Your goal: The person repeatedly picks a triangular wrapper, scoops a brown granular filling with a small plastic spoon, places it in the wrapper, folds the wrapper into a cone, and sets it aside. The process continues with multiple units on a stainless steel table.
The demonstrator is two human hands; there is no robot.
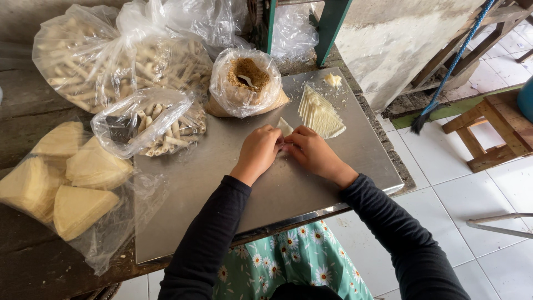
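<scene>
Steel tray (333, 166) mid-area: left hand (259, 151) and right hand (312, 151) pinch one wrapper (285, 127), open room toward the near edge.

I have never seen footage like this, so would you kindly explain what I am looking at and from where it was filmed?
There is no machine here: a person works with two bare hands, filmed by a camera worn on the head and looking down. The left hand and right hand meet over a metal tray, their fingers together pinching a small pale triangular wrapper. Beside them lies a fanned stack of wrappers. Behind stands an open bag of brown filling. To the left are clear bags of rolled sticks and a bag of triangular wrapper stacks. A wooden stool stands on the tiled floor.
</scene>
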